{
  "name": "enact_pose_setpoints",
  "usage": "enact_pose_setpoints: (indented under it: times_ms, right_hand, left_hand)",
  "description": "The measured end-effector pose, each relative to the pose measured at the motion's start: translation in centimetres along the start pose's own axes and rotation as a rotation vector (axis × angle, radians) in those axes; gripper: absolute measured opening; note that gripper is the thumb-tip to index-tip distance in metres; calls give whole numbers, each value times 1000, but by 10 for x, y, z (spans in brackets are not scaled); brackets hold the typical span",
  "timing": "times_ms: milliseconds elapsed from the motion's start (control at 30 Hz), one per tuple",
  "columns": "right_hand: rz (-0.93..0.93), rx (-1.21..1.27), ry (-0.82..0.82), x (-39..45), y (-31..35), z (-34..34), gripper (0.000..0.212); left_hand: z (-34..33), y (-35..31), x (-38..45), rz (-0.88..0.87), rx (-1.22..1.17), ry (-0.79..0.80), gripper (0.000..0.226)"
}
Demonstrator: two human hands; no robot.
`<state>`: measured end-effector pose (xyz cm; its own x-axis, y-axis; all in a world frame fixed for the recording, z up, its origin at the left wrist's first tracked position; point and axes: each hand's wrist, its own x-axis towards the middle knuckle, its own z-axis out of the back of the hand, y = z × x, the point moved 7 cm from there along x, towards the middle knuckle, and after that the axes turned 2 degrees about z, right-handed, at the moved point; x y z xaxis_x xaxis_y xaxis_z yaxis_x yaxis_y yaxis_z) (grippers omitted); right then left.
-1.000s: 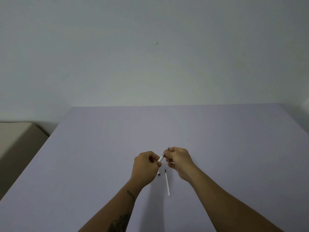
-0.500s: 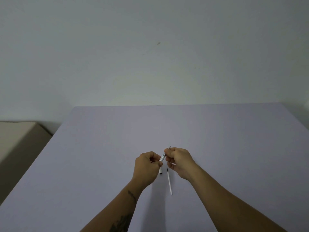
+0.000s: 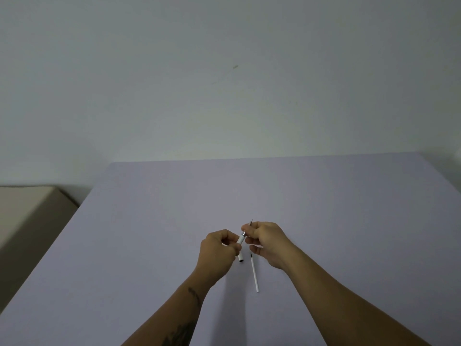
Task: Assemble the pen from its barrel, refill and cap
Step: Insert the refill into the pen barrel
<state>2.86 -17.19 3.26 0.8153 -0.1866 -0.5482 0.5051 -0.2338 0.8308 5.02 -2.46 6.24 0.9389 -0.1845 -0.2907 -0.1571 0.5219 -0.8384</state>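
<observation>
My left hand (image 3: 219, 248) is closed around a white pen barrel (image 3: 241, 239). The barrel's dark lower end pokes out below the fingers. My right hand (image 3: 268, 242) pinches a small grey end piece (image 3: 250, 223) at the barrel's upper end. A silvery ring shows where the two meet, and a thin point sticks up past the fingers. Whether that piece is the cap I cannot tell. The thin white refill (image 3: 254, 273) lies on the table just below and between my hands, dark tip pointing away from me, untouched.
The work surface is a pale lilac table (image 3: 324, 208) against a plain wall. Its left edge drops off beside a beige box or cabinet (image 3: 27, 211) at the lower left.
My hands have drawn slightly apart, showing more of the white barrel between them. The refill has stayed where it lay on the table.
</observation>
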Motion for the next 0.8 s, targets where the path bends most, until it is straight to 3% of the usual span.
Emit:
enact_pose_setpoints:
  times_ms: [133,300,567,800]
  right_hand:
    - [5,-3,65,-2,1,-5,22]
    - [-25,43,44,-1,-5,-7,10]
    - [-24,109,69,1,-6,-10,22]
    - [-50,90,55,3,-13,-16,12]
  left_hand:
    - [3,6,2,17,-4,-5,16]
    - [3,8,3,17,-6,-6,17]
    - [4,13,6,22,9,-16,22]
    - [5,15,9,16,6,-11,18]
